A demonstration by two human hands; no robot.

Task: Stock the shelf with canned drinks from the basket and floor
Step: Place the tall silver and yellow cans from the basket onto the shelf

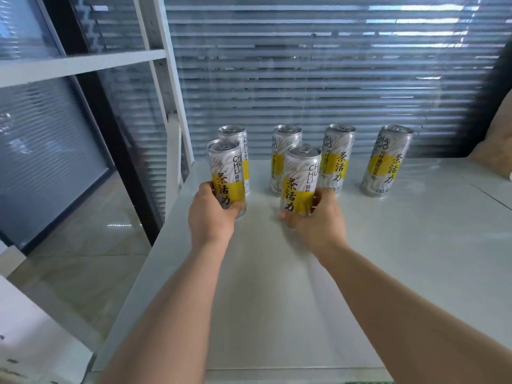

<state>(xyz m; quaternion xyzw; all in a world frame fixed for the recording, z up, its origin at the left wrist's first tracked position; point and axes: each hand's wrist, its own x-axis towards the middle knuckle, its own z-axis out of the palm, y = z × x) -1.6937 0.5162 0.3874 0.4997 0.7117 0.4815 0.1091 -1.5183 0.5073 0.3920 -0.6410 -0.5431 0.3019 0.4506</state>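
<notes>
I see the left hand (210, 214) gripping the left tea can (225, 167) around its lower part, and the right hand (318, 220) gripping the right tea can (300, 178) the same way. Both cans are upright over the white shelf (277, 300), just near of a far row of four cans (339, 156).

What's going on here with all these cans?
A person is stocking a white shelf with tall silver-and-yellow drink cans. The left hand grips the left can and the right hand grips the right can, both upright near the front. A back row of four cans already stands behind them, before the window blinds. Whether the held cans touch the shelf yet is unclear.
</notes>
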